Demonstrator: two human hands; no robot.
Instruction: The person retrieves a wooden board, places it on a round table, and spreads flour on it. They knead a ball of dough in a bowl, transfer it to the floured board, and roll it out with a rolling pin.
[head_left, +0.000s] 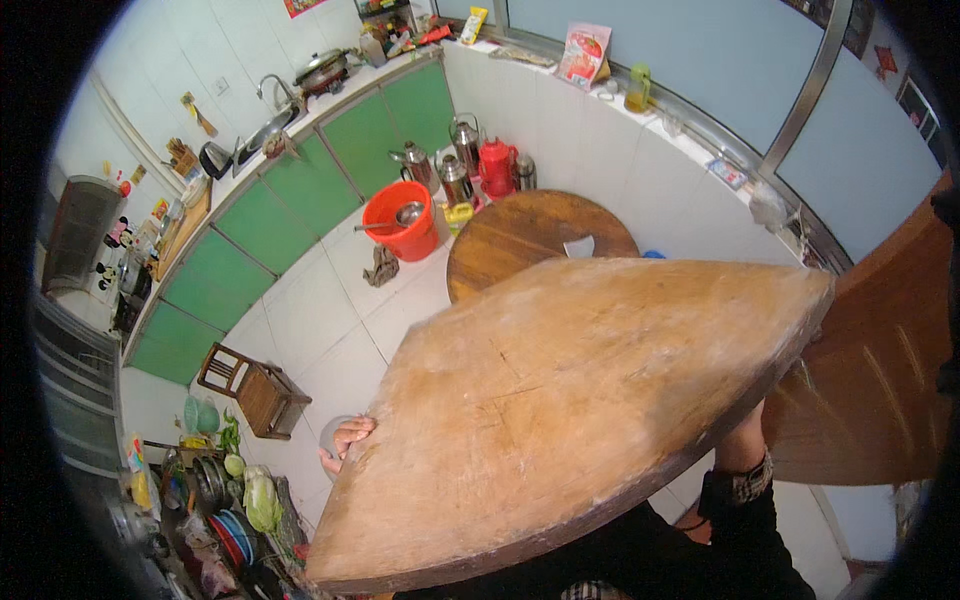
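A large, thick wooden board (540, 397) with worn, pale-dusted faces is held up off the floor in front of me, tilted. My left hand (351, 439) grips its left edge, with the fingers curled over the rim. Behind those fingers a greyish round thing (328, 435) shows in part; I cannot tell what it is. On the right, my right hand (746, 439) supports the board from below, its fingers hidden under the wood. Beyond the far edge stands a low round wooden table (502, 232), partly covered by the board, with a white piece (579, 247) on it.
A red bucket (409, 244) holding a metal ladle stands by several vacuum flasks (455, 180). A small wooden chair (262, 390) is at left, near a rack of vegetables and pans (217, 510). Green cabinets (300, 180) line the wall. A brown wooden panel (862, 405) rises at right.
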